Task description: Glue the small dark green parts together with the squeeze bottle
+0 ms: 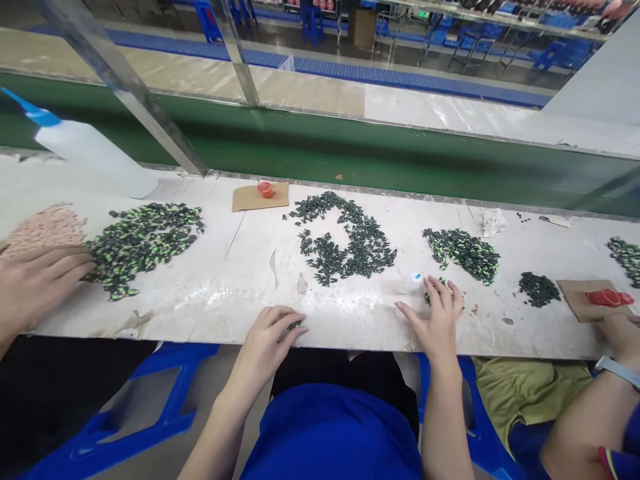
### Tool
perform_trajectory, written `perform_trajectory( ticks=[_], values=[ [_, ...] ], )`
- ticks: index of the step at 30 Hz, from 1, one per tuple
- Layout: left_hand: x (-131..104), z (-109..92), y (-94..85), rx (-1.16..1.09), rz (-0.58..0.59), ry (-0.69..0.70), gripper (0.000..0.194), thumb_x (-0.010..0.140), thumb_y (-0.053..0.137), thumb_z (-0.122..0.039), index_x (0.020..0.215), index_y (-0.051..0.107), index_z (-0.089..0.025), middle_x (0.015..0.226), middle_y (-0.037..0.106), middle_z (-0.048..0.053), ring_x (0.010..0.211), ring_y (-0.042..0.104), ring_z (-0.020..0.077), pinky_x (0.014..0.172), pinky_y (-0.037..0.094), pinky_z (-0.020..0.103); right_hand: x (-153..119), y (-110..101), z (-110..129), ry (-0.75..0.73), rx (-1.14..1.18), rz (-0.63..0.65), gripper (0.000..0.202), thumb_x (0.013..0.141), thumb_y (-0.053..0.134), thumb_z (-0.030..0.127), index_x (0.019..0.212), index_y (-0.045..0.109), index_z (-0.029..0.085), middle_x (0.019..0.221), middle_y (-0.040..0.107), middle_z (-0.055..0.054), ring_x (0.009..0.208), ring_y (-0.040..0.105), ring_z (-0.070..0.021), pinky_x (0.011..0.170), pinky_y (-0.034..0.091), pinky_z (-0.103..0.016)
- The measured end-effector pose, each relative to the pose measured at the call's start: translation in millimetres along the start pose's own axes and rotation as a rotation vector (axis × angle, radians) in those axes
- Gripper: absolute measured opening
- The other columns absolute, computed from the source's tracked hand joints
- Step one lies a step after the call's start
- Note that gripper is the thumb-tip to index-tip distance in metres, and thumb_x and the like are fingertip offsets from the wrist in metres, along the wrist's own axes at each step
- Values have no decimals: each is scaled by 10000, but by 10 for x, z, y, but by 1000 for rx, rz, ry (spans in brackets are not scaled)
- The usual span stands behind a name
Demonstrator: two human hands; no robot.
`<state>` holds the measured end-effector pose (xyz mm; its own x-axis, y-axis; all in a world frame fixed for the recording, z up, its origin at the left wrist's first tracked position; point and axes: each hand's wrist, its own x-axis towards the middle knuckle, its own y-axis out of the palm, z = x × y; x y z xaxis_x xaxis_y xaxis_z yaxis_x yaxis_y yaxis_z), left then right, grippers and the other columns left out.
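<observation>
My left hand (267, 343) is at the table's front edge, its thumb and fingers pinched on a small dark green piece (296, 325). My right hand (439, 320) reaches over the table with thumb and fingers apart. Some dark and bright-green pieces (427, 298) lie by its fingertips, partly hidden. Left of those fingertips is a small white bottle (410, 284) with a blue tip. Beyond my hands spreads a loose pile of small dark green pieces (367, 247). A pile of black and bright-green pieces (465, 253) lies just past my right hand.
A co-worker's hand (45, 283) touches a black-green pile (145, 240) at left, near a large white bottle (95, 153). Another co-worker's hand (623, 337) is by a cardboard piece (575, 301) at right. A red cap (265, 190) sits on cardboard. A green barrier (300, 143) borders the back.
</observation>
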<state>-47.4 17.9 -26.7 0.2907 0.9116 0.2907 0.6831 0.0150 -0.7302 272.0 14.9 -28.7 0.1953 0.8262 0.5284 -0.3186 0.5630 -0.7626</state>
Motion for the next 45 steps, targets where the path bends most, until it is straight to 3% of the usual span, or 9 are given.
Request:
perform_trajectory(
  ticks=[3,8,11,15,18,21,29,35,45],
  values=[
    [73,-10,111,-7,-85,52,195,927,486,-270,934,672,-211,877,641,60,835,595,197,699,524,317,45,114,102,41,56,50,426,829,561,528,1087,571,189,1168,600,-148,1275,347,-358,1008,295,-593],
    [323,-133,315,-58,-64,150,169,925,496,-218,955,662,-211,866,686,42,828,588,189,734,485,336,90,101,162,118,280,66,297,817,598,416,1006,534,197,1150,632,-143,1283,411,-315,1017,349,-535],
    [454,-303,501,-62,-22,194,134,911,535,-220,900,667,-207,821,697,29,815,578,193,738,436,351,31,-20,203,247,419,97,321,754,666,418,958,543,203,982,684,-96,995,621,-269,849,493,-435],
    [533,-453,689,-4,-30,91,97,852,621,-217,776,680,-205,771,676,42,882,527,237,756,406,375,-122,-147,262,338,595,71,283,701,717,406,873,623,201,798,690,-39,725,637,-204,676,517,-336],
    [512,-440,684,20,-55,33,36,805,680,-234,836,695,-223,887,685,58,961,518,264,775,393,394,-219,-157,297,396,736,20,262,690,717,408,821,660,188,738,677,-32,652,616,-191,592,492,-305],
    [470,-399,622,-17,54,30,171,794,687,-183,950,679,-253,956,708,34,989,553,254,805,371,408,-252,-118,351,503,806,16,263,723,672,434,734,647,172,614,617,-5,510,537,-146,486,433,-269],
    [482,-423,677,-147,44,-116,348,822,639,-143,1152,578,-234,895,750,2,961,614,213,859,359,398,-192,23,602,550,680,45,284,737,655,433,648,593,170,541,578,18,511,511,-130,490,417,-238],
    [462,-435,713,-144,-56,-135,206,833,636,-194,1034,622,-237,859,762,7,927,646,216,939,302,453,-221,96,620,498,609,35,262,745,646,423,683,620,170,561,614,10,510,529,-134,497,432,-241],
    [471,-453,695,-133,-54,-141,181,818,655,-195,994,635,-235,837,766,6,909,660,220,941,290,467,-173,68,642,454,549,67,262,759,622,414,665,613,169,534,583,20,476,493,-117,477,406,-230]
  ],
)
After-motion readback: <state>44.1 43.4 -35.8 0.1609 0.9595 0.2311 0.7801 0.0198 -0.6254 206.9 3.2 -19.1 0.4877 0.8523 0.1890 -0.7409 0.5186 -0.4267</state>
